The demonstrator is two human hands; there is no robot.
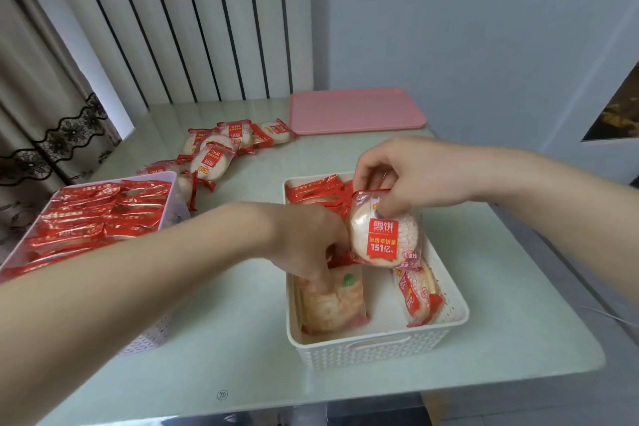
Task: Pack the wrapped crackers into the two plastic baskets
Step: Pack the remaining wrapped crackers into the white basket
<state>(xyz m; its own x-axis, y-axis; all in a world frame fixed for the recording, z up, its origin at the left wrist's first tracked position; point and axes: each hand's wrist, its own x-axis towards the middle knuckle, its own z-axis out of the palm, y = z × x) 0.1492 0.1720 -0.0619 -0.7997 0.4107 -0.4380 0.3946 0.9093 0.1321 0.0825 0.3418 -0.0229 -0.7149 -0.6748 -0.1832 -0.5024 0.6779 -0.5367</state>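
Right hand (387,180) pinches a rice cracker pack (385,230) upright over the white basket (380,349); open slot sits at 6 o'clock, left hand (311,242) pressing packs aside.

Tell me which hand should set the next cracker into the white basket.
Right. The right hand already holds a wrapped cracker over the white basket, while the left hand is down inside, pressing a packed pack.

Left hand (311,242) reaches down, right hand (397,176) pinches
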